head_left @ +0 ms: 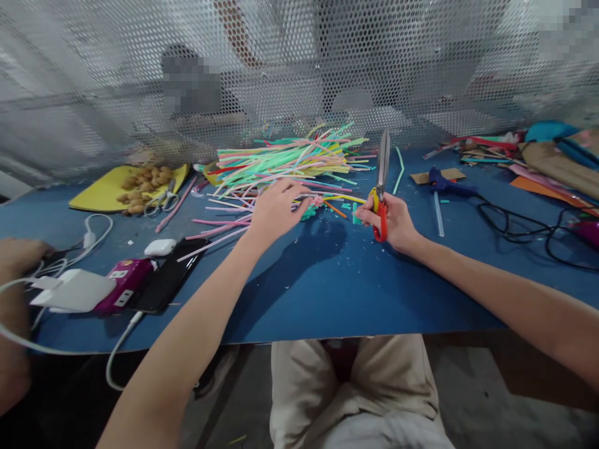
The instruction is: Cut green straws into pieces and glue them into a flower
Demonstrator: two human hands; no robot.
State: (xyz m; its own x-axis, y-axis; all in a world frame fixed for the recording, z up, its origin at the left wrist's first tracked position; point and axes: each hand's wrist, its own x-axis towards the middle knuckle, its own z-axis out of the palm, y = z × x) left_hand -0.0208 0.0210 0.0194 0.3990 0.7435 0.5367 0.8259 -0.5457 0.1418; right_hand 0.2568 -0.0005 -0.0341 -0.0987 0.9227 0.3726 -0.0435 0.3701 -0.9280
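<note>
My right hand is wrapped around a pair of scissors with red and yellow handles; the blades are together and point away from me. By its fingertips is a short green piece; whether they touch it I cannot tell. My left hand reaches over the near side of a pile of coloured straw-like strips, fingers bent and thumb close to the forefinger. A small pink cluster shows at its fingertips; what lies in the grip is partly hidden. Small green cut bits lie just beneath.
A blue table meets a perforated metal screen. To the left are a yellow sheet with brown lumps, small scissors, a black phone and a charger. Another person's hand rests there. A corded glue gun lies right.
</note>
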